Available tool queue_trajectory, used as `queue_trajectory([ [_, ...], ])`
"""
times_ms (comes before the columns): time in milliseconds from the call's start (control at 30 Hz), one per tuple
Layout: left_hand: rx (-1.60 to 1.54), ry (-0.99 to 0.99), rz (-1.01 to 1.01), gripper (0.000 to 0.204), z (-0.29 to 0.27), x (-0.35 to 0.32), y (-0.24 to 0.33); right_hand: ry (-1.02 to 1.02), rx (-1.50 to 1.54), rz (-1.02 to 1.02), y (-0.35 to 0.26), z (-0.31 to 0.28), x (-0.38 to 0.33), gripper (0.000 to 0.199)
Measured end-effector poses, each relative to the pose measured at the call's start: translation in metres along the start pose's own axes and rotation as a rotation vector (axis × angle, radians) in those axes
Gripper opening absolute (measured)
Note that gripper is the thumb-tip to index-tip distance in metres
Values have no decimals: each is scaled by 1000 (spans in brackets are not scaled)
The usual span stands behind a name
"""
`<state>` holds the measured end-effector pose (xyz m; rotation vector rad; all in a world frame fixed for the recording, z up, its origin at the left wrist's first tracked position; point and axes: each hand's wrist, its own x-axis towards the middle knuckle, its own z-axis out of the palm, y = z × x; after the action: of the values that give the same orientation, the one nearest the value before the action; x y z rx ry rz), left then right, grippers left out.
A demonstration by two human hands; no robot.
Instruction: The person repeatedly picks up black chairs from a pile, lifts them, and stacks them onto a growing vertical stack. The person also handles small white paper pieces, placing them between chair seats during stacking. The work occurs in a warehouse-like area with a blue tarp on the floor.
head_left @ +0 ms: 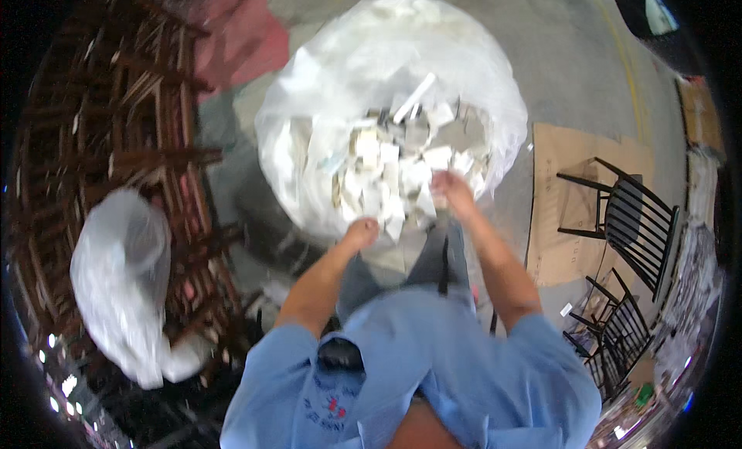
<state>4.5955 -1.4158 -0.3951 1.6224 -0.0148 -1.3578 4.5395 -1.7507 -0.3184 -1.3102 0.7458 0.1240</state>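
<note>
A large, clear plastic bag stands wide open on the floor in front of me. It is filled with white and grey scraps, flat pieces that look like torn foam or paper. A thin white strip slants across the far part of the heap. My left hand is at the bag's near left edge, its fingers curled in as if around the rim. Farther right, my right hand reaches over the scraps with fingers drawn together. Motion blur hides what is between them.
Dark wooden frames are stacked on the left, with a filled clear bag against them. Black slatted chairs stand on the right, one on flattened cardboard. A red sheet lies at the far left.
</note>
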Motion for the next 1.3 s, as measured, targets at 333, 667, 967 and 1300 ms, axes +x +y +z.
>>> queue_trajectory([
  [333, -528, 274, -195, 59, -127, 201, -66, -475, -874, 241, 254, 143, -15, 33],
  [667, -392, 1018, 383, 43, -255, 122, -33, -158, -1113, 391, 289, 270, 213, 102],
  [967, -178, 1313, 252, 36, -330, 61, -77, 125, -1144, 276, 276, 134, 246, 51],
  [1300, 1195, 949, 415, 48, -200, 211, -44, 77, -732, -91, 245, 203, 169, 68],
])
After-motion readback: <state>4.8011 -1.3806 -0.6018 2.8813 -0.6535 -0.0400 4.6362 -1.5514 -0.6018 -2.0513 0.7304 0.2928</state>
